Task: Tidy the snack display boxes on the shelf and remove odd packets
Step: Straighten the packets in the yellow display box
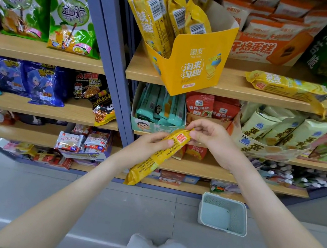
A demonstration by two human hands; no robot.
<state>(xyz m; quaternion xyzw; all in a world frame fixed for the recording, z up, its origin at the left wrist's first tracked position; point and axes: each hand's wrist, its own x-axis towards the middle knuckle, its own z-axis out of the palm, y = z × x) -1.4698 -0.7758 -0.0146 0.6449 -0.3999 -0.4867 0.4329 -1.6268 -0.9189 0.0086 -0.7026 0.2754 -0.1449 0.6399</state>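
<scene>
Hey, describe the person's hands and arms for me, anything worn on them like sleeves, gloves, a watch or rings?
Both arms are bare from the frame edge to the wrists: no sleeves, gloves or watch show. The left hand and right hand carry no visible rings or bracelets. Fingernails look short and unpainted.

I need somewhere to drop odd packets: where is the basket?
In the head view the pale blue basket stands on the floor tiles at lower right, just before the bottom shelf, below the right hand.

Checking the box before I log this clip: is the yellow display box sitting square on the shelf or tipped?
Tipped. The yellow box leans left, its front corner hanging past the shelf edge.
</scene>
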